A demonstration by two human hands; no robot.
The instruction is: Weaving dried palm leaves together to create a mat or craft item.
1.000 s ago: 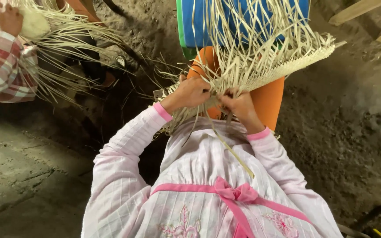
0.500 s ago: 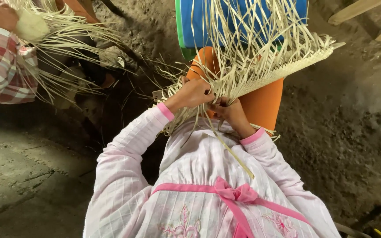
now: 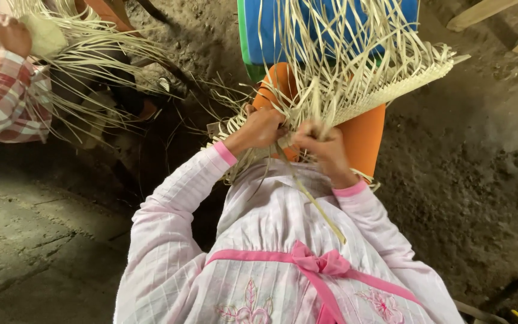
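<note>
Woven palm mat [image 3: 385, 90] (half-plaited) gripped between left hand [image 3: 260, 129] and right hand [image 3: 322, 144].

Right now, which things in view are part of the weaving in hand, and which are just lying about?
In use:
- left hand, gripping strips at the mat's edge
- right hand, pinching strips beside it
- woven straw mat with its loose strips

Not in use:
- wooden slats, top right
- blue and green panel behind the strips
- co-worker's hand with a separate straw bundle, top left

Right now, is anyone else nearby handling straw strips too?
Yes, a plaid-sleeved person's hand grips another straw bundle.
</note>
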